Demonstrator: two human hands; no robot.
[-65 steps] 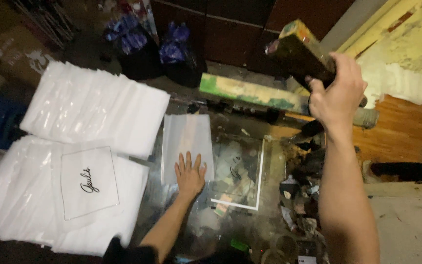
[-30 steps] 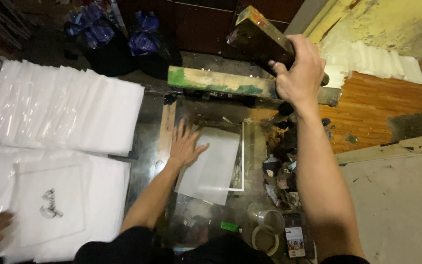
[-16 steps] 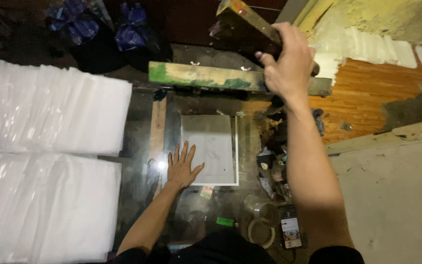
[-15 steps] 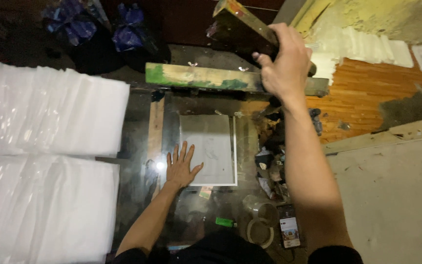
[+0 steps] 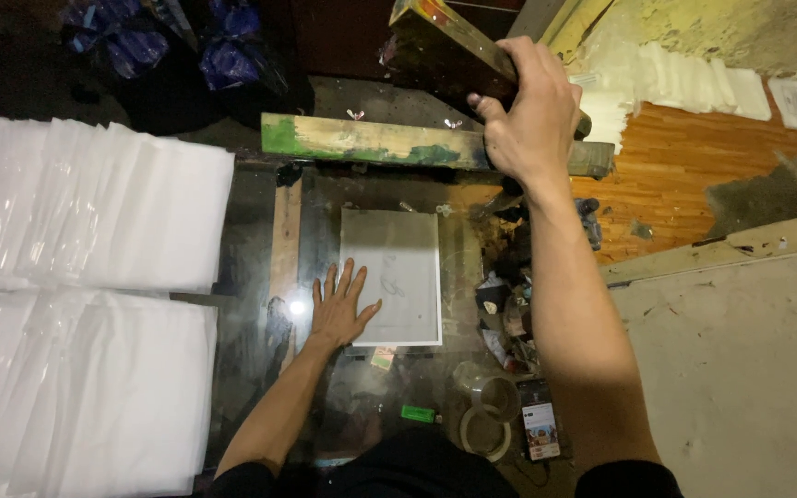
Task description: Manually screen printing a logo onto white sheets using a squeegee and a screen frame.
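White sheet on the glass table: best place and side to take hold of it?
Hedged: the white sheet lies flat, so pinch its near left corner beside the left hand, coming from the left. Clutter crowds its right edge; the wooden bar lies beyond its far edge.

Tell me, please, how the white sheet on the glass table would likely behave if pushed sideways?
The white sheet looks thin and flat, so it is probably light and floppy. On the glossy glass table it may slide easily; the left hand touches its edge.
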